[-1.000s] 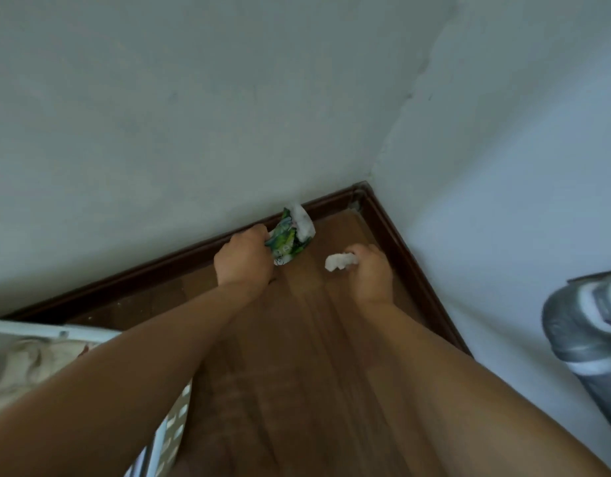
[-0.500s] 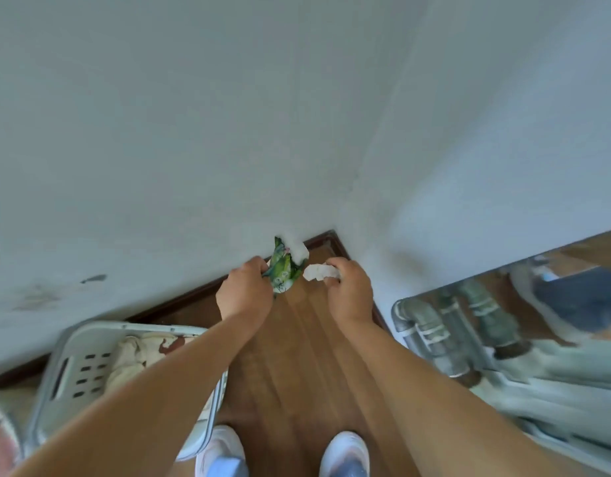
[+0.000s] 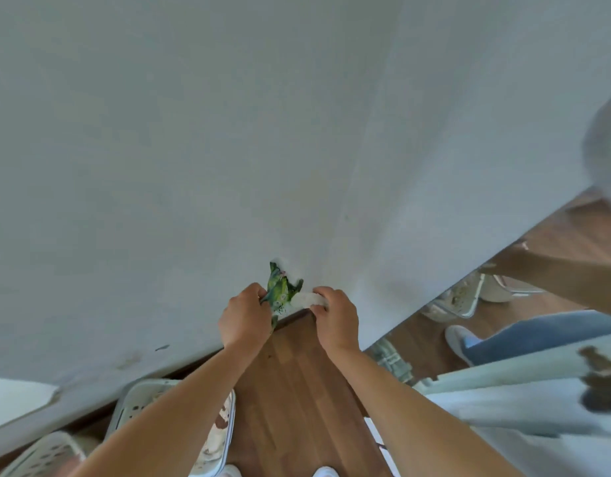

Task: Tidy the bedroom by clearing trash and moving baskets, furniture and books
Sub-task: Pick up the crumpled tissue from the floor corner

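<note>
My left hand (image 3: 245, 316) is closed on a crumpled green and white wrapper (image 3: 280, 289), held up in front of the white wall. My right hand (image 3: 336, 320) pinches a small scrap of white paper (image 3: 306, 299) close beside the wrapper. Both hands are raised above the wooden floor (image 3: 297, 390) near the corner of the room. A white laundry basket (image 3: 146, 394) with patterned cloth inside stands on the floor under my left forearm.
A second white basket (image 3: 46, 452) shows at the lower left edge. A mirror (image 3: 503, 325) leans at the right and reflects legs, shoes and baskets. My white shoes (image 3: 326, 471) peek in at the bottom.
Both hands have lifted from the floor corner with the wrapper and the paper scrap. My view has risen and pulled back, bringing the baskets and the mirror into sight.
</note>
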`<action>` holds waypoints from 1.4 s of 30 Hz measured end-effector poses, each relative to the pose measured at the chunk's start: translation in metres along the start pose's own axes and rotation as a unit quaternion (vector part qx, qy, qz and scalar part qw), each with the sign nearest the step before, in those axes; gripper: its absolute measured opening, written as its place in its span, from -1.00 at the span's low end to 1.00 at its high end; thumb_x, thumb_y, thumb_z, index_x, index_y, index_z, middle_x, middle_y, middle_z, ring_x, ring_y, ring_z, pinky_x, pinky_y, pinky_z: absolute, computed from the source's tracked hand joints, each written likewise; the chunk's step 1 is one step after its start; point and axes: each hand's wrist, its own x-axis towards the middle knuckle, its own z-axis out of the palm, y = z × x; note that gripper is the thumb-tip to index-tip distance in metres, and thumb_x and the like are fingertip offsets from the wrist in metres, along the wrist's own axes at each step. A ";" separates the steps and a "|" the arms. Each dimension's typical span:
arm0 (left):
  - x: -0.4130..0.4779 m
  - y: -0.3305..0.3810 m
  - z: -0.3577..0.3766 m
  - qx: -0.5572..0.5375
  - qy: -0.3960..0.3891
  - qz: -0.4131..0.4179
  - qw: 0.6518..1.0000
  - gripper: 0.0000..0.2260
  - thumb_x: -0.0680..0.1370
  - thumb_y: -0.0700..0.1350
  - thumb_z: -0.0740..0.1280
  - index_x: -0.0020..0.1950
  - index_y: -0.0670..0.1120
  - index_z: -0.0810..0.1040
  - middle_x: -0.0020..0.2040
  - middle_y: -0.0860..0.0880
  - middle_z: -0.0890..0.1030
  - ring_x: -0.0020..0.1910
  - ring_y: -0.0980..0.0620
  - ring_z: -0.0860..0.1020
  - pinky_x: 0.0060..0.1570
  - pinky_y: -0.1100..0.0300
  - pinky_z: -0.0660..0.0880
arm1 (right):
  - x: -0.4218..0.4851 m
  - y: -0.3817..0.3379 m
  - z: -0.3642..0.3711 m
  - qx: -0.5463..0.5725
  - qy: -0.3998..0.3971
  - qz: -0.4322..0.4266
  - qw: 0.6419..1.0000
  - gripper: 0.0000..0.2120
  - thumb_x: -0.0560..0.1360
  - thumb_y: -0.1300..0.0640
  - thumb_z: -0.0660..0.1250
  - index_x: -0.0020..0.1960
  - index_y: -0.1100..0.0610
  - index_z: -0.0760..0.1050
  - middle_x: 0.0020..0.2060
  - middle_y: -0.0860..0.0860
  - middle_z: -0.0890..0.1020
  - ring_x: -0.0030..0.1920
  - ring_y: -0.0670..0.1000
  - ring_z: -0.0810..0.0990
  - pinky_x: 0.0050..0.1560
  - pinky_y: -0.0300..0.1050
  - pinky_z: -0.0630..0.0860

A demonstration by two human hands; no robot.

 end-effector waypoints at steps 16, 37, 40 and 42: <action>-0.062 0.049 -0.090 -0.007 -0.022 0.066 0.998 -0.84 0.50 -0.20 0.18 -0.12 0.04 0.48 -0.22 0.00 0.58 -0.24 -0.04 0.55 -0.36 0.21 0.42 | -0.078 -0.073 -0.084 0.035 0.099 0.034 0.994 -0.76 0.56 0.22 0.29 0.20 0.11 0.55 0.05 0.04 0.61 0.03 0.00 0.54 -0.04 -0.33 0.31; -0.226 0.062 -0.030 0.104 -0.233 0.427 0.867 -0.86 0.51 -0.17 0.19 -0.18 0.07 0.42 -0.21 0.02 0.57 -0.23 -0.02 0.52 -0.29 0.18 0.38 | -0.315 0.005 -0.137 0.072 0.331 0.297 0.893 -0.70 0.54 0.22 0.20 0.23 0.09 0.53 0.11 -0.03 0.59 0.13 -0.03 0.51 0.00 -0.29 0.32; -0.264 0.072 -0.020 0.118 -0.248 0.470 0.839 -0.89 0.54 -0.16 0.20 -0.14 0.04 0.42 -0.26 0.07 0.48 -0.25 0.01 0.48 -0.28 0.18 0.37 | -0.356 0.020 -0.150 0.075 0.368 0.326 0.868 -0.73 0.54 0.23 0.21 0.19 0.09 0.55 0.08 -0.03 0.59 0.06 -0.06 0.51 -0.07 -0.32 0.34; -0.296 0.077 -0.011 0.125 -0.266 0.502 0.813 -0.90 0.53 -0.17 0.19 -0.14 0.02 0.42 -0.29 0.08 0.46 -0.26 0.01 0.46 -0.31 0.15 0.38 | -0.390 0.030 -0.160 0.080 0.398 0.350 0.844 -0.72 0.54 0.23 0.21 0.20 0.09 0.55 0.09 -0.01 0.59 0.05 -0.05 0.52 -0.10 -0.31 0.33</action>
